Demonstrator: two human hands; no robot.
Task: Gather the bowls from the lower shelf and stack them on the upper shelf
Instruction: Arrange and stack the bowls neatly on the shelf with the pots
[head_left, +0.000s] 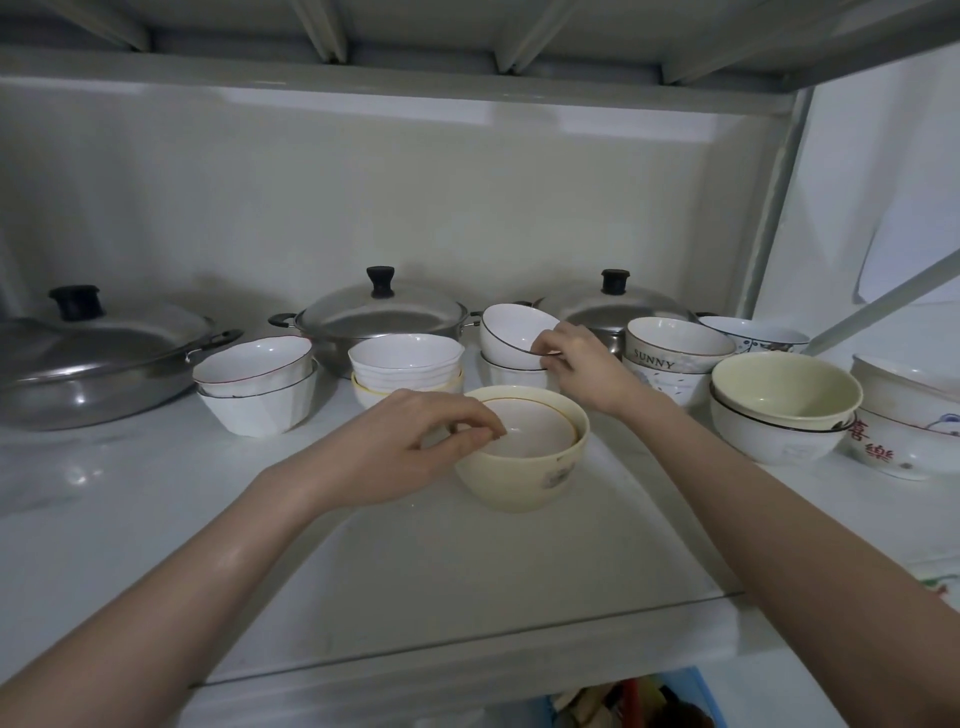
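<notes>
A cream bowl (524, 483) stands mid-shelf with a smaller white bowl (535, 431) nested inside. My left hand (400, 447) hovers at its left rim, fingertips pinched together over the inner bowl's edge. My right hand (582, 364) grips the rim of a tilted white bowl with a dark rim line (511, 332), which rests on another white bowl (511, 373). Other stacks stand around: two white bowls at the left (257, 387), scalloped white bowls (405, 364), and a "SUNNY" bowl stack (670, 353).
Three lidded metal pots line the back: left (88, 353), middle (379, 322), right (613, 312). Further right stand a pale green bowl in a white one (779, 410), a patterned bowl (758, 335) and a bowl with red characters (904, 431). The white shelf's front edge (467, 670) runs below.
</notes>
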